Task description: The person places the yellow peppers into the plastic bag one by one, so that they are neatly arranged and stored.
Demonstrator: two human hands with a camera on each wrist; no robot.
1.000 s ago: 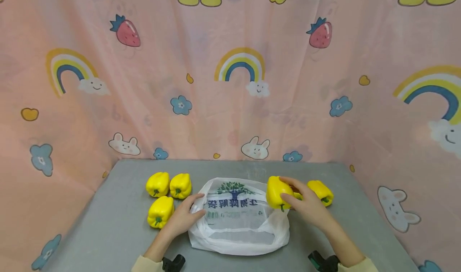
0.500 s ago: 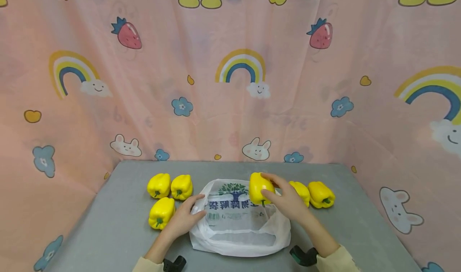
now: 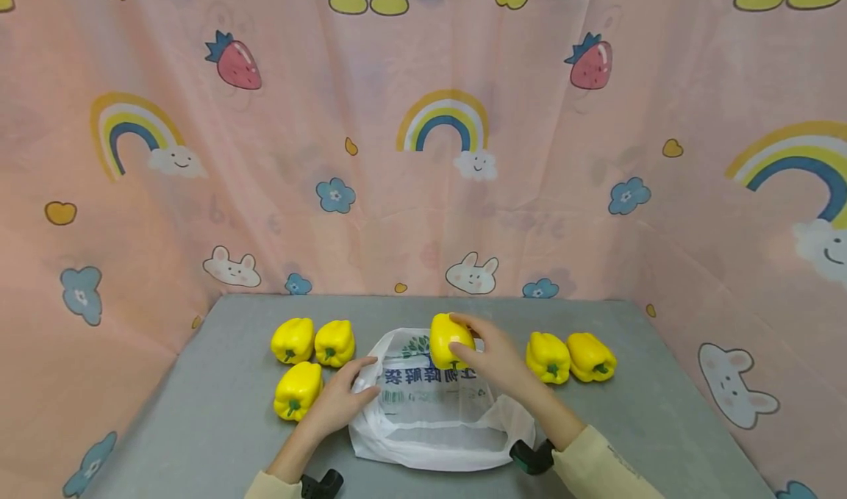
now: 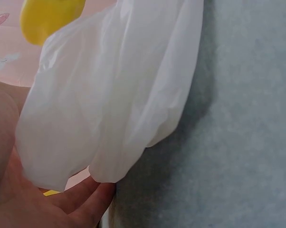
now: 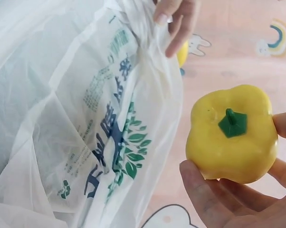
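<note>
A yellow bell pepper [image 3: 449, 342] is held by my right hand [image 3: 492, 356], its thumb and fingers around the sides. The right wrist view shows the pepper [image 5: 232, 133] with its green stem facing the camera. Beneath and in front of it, a white plastic bag [image 3: 440, 455] with a printed tree and lettering stands with its mouth spread. My left hand [image 3: 340, 400] holds the bag's left rim; from the left wrist, white film [image 4: 109, 95] runs down to its fingers [image 4: 93, 202] and partly covers them.
On the left of the grey table [image 3: 198, 411] three yellow bell peppers [image 3: 295, 390] sit close together. Two further yellow peppers [image 3: 548, 357] stand side by side to the right of the bag. A pink printed curtain [image 3: 423, 220] rises behind the table.
My right hand has carried the bell pepper leftward, from the bag's right edge to above its far middle. The left hand stays at the left rim.
</note>
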